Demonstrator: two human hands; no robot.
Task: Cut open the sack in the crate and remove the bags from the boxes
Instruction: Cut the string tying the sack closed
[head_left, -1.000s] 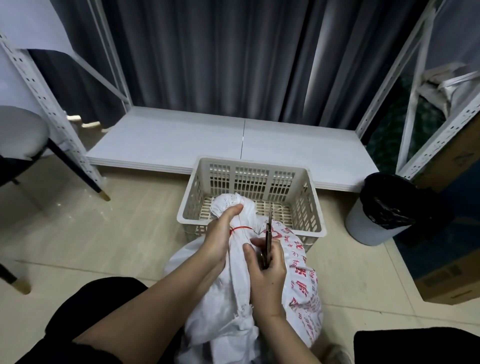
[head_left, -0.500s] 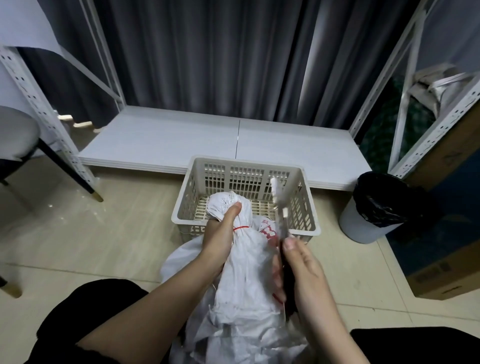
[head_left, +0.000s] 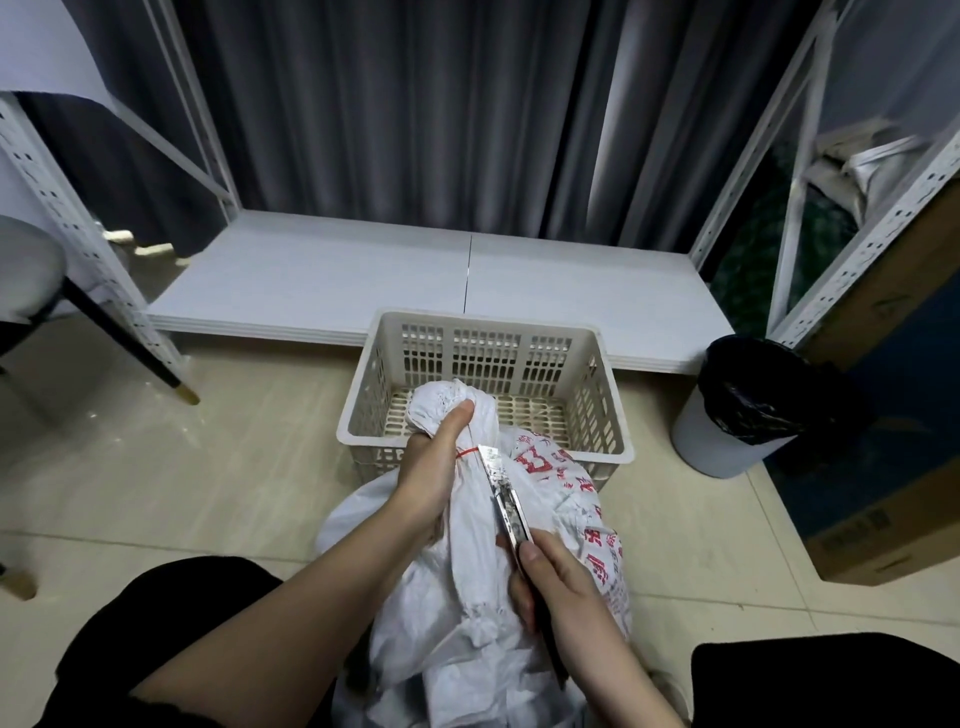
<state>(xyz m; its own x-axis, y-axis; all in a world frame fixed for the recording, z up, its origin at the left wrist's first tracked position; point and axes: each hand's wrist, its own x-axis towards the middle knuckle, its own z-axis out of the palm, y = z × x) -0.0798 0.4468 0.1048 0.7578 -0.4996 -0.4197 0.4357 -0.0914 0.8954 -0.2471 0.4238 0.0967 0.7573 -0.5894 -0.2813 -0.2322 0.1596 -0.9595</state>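
One head-worn wide-angle view looks forward and down, close over the crate (head_left: 485, 387), edges apparently distorted

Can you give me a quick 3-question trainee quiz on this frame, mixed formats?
1. True or false: the white sack lies fully inside the crate.
2. Which of the hands grips the sack's bunched neck? A) left hand B) right hand C) neither
3. Fill in: the blade tip points at the ___ tie round the neck.

Key:
1. False; most of it rests outside, in front of the crate.
2. A; the right hand holds the blade.
3. red
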